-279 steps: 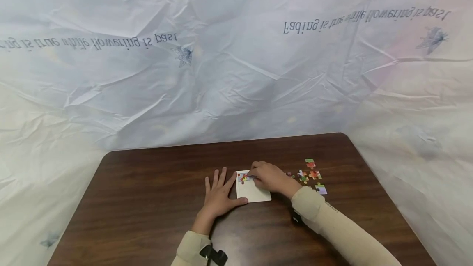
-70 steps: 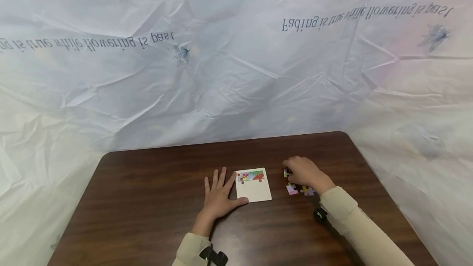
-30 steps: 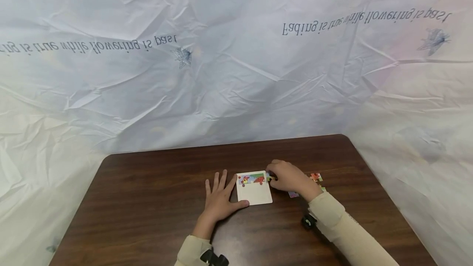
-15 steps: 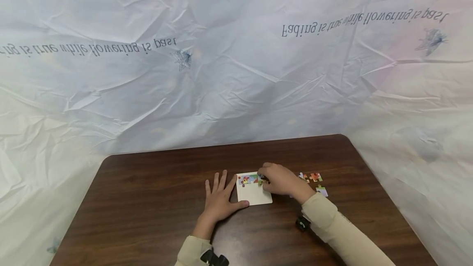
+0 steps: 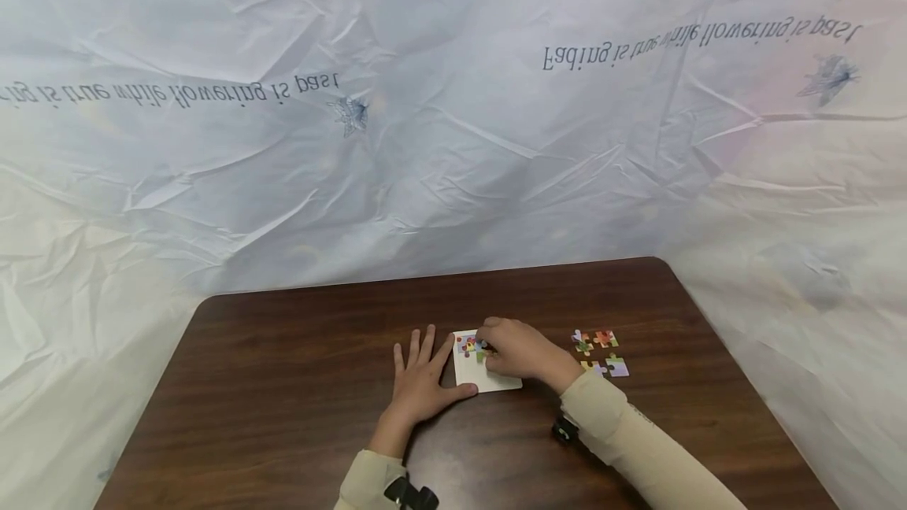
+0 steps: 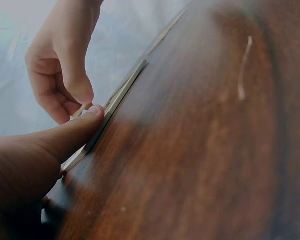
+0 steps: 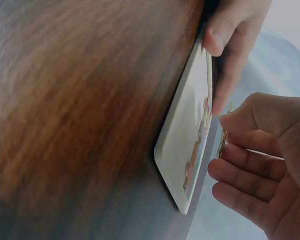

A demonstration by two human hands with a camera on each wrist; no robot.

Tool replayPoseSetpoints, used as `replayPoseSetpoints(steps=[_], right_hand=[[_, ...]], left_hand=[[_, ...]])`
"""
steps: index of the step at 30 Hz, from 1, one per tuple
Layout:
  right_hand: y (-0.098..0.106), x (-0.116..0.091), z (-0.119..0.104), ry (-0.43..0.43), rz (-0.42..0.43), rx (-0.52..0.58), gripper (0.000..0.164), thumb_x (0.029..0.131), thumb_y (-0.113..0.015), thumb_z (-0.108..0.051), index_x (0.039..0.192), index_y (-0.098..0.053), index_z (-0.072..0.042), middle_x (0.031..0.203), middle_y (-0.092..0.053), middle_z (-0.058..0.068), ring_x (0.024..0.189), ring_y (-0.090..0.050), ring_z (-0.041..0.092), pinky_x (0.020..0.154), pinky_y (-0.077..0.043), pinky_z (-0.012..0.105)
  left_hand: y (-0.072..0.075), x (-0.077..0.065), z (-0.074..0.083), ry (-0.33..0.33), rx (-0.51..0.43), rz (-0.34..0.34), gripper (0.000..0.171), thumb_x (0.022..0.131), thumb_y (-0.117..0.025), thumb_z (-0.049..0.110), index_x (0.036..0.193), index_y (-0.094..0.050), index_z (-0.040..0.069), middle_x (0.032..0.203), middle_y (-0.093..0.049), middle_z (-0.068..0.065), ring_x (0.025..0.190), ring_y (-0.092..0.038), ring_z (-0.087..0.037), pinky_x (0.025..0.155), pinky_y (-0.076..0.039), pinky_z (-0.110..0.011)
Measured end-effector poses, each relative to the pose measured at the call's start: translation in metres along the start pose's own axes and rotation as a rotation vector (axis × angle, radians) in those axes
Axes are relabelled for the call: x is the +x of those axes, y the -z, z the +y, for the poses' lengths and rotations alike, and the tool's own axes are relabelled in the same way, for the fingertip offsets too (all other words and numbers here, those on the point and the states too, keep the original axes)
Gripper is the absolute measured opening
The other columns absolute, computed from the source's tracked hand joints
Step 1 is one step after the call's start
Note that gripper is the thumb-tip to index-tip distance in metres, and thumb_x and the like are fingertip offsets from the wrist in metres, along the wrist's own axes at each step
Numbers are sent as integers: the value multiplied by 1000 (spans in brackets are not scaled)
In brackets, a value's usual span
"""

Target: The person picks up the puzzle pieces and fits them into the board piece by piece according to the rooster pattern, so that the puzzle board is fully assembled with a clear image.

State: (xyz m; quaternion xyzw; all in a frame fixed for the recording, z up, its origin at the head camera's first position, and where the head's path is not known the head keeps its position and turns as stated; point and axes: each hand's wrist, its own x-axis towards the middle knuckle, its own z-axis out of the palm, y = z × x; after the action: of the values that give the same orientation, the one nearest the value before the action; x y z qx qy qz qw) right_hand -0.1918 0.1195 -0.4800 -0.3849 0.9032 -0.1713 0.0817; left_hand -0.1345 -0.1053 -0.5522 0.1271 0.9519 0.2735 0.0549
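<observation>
A small white puzzle tray [image 5: 489, 378] lies on the table, with a row of colourful puzzle pieces [image 5: 466, 343] fitted along its far side. My left hand [image 5: 416, 386] rests at the tray's left, fingers spread and thumb [image 6: 84, 120] on the near edge. Over the tray, my right hand [image 5: 520, 349] pinches a puzzle piece [image 7: 222, 142] between thumb and fingers. The right wrist view shows that piece nearly edge-on, just above the tray. A bit of green on it [image 5: 482, 356] shows below the fingers in the head view. The right hand hides part of the fitted row.
Several loose puzzle pieces [image 5: 605, 338] lie right of the tray, beside the right forearm. The dark wooden table [image 5: 283, 384] reaches back to a pale printed cloth [image 5: 425, 140] hanging behind and at both sides. Each wrist wears a small black camera [image 5: 411, 494].
My right hand took a piece from the loose group and carried it left over the tray. Earlier, the fitted row grew with red and green pieces. The left hand stayed put.
</observation>
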Motion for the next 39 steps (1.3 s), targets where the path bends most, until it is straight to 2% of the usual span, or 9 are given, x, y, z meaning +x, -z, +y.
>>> replayPoseSetpoints(steps=[4, 10, 17, 27, 34, 39], right_hand=[[-5, 4, -2, 21, -3, 0, 31, 91, -73, -3, 122, -76, -2, 104, -68, 7, 69, -48, 9, 62, -41, 28], [-10, 8, -5, 53, -21, 22, 30, 89, -72, 0, 119, -77, -4, 98, -66, 5, 66, -46, 8, 60, -40, 27], [-15, 12, -7, 72, -34, -8, 26, 91, -72, -1, 116, -78, -6, 101, -68, 5, 69, -48, 7, 61, -41, 27], [-24, 14, -9, 106, -4, -36, 26, 86, -71, 0, 110, -80, -7, 93, -65, 1, 68, -43, 6, 60, -39, 25], [-28, 16, -9, 114, 15, -95, 28, 88, -73, -4, 114, -81, -9, 99, -66, 1, 78, -52, 8, 68, -47, 26], [-31, 17, -7, 119, 17, -108, 27, 89, -73, -6, 114, -81, -10, 101, -66, 2, 79, -54, 10, 69, -48, 27]], left_hand=[[0, 0, 0, -7, 2, 6, 104, 87, -70, 75, 168, -34, 20, 176, -11, -18, 161, 0, -45, 122, 6, -73], [0, 0, 0, -13, 0, 4, 104, 87, -69, 76, 168, -34, 21, 176, -10, -18, 161, 1, -44, 121, 8, -72], [-1, -1, -1, -24, -6, 16, 103, 88, -69, 75, 167, -36, 19, 175, -12, -19, 161, -1, -45, 121, 6, -73], [-2, 1, -1, -15, 18, 9, 103, 88, -69, 76, 168, -33, 22, 176, -10, -16, 162, 2, -42, 122, 8, -72], [-3, 0, -1, -16, 21, 9, 105, 87, -69, 76, 168, -32, 21, 176, -10, -17, 162, 1, -42, 122, 8, -72], [-2, 1, -2, -14, 16, 8, 104, 87, -69, 76, 168, -32, 22, 176, -10, -16, 162, 2, -42, 122, 9, -71]])
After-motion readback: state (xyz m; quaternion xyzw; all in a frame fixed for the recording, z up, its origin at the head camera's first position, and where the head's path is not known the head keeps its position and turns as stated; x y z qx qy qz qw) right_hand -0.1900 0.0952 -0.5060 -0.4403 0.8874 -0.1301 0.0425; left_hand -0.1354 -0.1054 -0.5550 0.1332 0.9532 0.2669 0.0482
